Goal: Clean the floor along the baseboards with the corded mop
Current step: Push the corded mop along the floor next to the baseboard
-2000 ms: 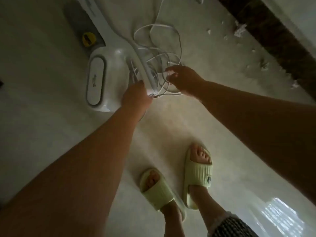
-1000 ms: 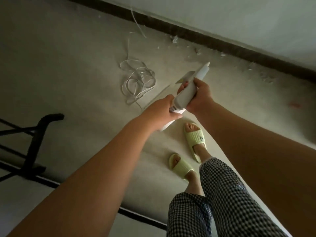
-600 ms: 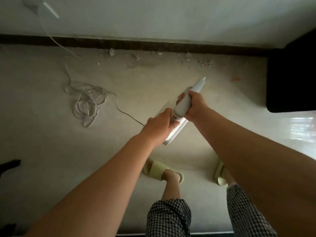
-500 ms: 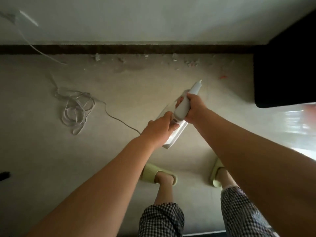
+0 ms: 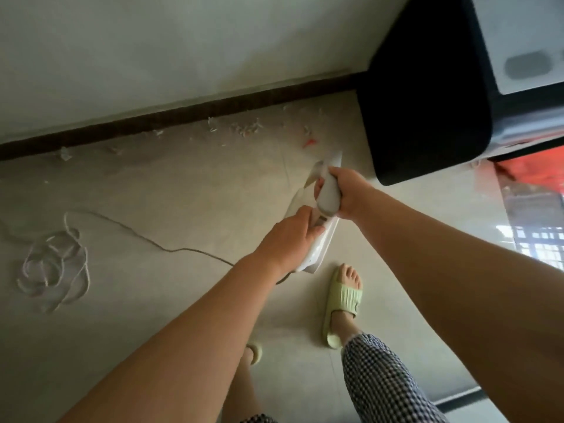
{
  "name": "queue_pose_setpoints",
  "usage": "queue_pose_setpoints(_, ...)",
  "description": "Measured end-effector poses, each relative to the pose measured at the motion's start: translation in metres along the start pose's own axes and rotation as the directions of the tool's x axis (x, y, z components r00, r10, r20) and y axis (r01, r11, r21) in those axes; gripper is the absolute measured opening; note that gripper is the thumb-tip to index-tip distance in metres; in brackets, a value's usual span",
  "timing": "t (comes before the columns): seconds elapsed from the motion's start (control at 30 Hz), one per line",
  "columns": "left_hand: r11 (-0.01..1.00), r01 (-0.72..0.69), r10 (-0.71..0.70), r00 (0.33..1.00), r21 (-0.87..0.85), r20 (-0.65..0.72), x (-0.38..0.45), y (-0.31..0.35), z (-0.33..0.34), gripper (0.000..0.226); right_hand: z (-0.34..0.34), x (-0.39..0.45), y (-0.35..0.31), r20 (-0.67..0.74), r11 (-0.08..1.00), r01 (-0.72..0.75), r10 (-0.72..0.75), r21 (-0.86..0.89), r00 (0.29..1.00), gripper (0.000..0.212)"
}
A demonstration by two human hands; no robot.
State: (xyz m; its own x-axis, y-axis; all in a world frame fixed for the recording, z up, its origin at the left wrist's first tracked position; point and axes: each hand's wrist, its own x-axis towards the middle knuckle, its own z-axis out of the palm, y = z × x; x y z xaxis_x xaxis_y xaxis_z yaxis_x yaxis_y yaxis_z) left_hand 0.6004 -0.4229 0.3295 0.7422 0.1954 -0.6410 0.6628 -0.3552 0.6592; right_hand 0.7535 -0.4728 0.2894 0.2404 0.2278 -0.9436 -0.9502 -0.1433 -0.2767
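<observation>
The mop handle (image 5: 327, 196) sits in a two-handed grip: the right hand (image 5: 345, 193) is wrapped around its upper end, and the left hand (image 5: 290, 236) is closed around the shaft just below. The mop head is hidden behind the arms. From there the cord (image 5: 171, 248) trails left across the floor (image 5: 183, 193) to a loose tangle. Farther out, scraps of litter (image 5: 247, 129) lie along the dark baseboard (image 5: 183, 112), beside a black cabinet (image 5: 421, 102). By the look of it, the cleaning is barely started; that whole strip remains.
</observation>
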Motion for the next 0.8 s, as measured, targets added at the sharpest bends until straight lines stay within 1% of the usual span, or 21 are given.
queue_pose_setpoints(0.1, 1.000, 0.010, -0.011, 0.998, -0.018, -0.057, 0.026, 0.026, 0.015, 0.026, -0.019, 0.005, -0.030, 0.039, 1.000, 0.007, -0.007, 0.006, 0.999, 0.014)
queue_pose_setpoints(0.17, 0.999, 0.017, -0.021, 0.996, -0.044, -0.083, 0.046, 0.045, 0.021, 0.026, -0.030, 0.012, -0.049, 0.046, 1.000, 0.015, -0.016, 0.014, 0.999, 0.027)
queue_pose_setpoints(0.23, 0.998, 0.024, -0.028, 0.996, -0.055, -0.088, 0.063, 0.057, 0.025, 0.025, -0.036, 0.021, -0.064, 0.029, 1.000, 0.016, -0.016, -0.011, 0.999, 0.036)
queue_pose_setpoints(0.3, 0.998, 0.036, -0.041, 0.995, -0.060, -0.086, 0.077, 0.065, 0.026, 0.026, -0.038, 0.027, -0.076, 0.011, 0.999, 0.023, -0.023, -0.032, 1.000, 0.039)
queue_pose_setpoints(0.37, 0.996, 0.044, -0.050, 0.995, -0.072, -0.082, 0.089, 0.072, 0.027, 0.027, -0.041, 0.034, -0.089, -0.016, 0.997, 0.038, -0.040, -0.062, 0.999, 0.035)
queue_pose_setpoints(0.47, 0.996, 0.042, -0.048, 0.996, -0.083, -0.072, 0.106, 0.080, 0.028, 0.027, -0.046, 0.042, -0.104, -0.048, 0.995, 0.031, -0.036, -0.094, 0.998, 0.022)
queue_pose_setpoints(0.57, 0.996, 0.033, -0.039, 0.997, -0.081, -0.071, 0.119, 0.085, 0.031, 0.026, -0.051, 0.048, -0.114, -0.060, 0.992, 0.034, -0.041, -0.122, 0.997, 0.022)
queue_pose_setpoints(0.67, 0.997, 0.019, -0.026, 0.997, -0.078, -0.078, 0.130, 0.087, 0.032, 0.019, -0.051, 0.055, -0.122, -0.068, 0.988, 0.045, -0.056, -0.151, 0.996, 0.019)
queue_pose_setpoints(0.8, 0.997, 0.012, -0.020, 0.996, -0.082, -0.092, 0.141, 0.085, 0.028, 0.017, -0.044, 0.063, -0.129, -0.087, 0.984, 0.043, -0.059, -0.172, 0.994, 0.022)
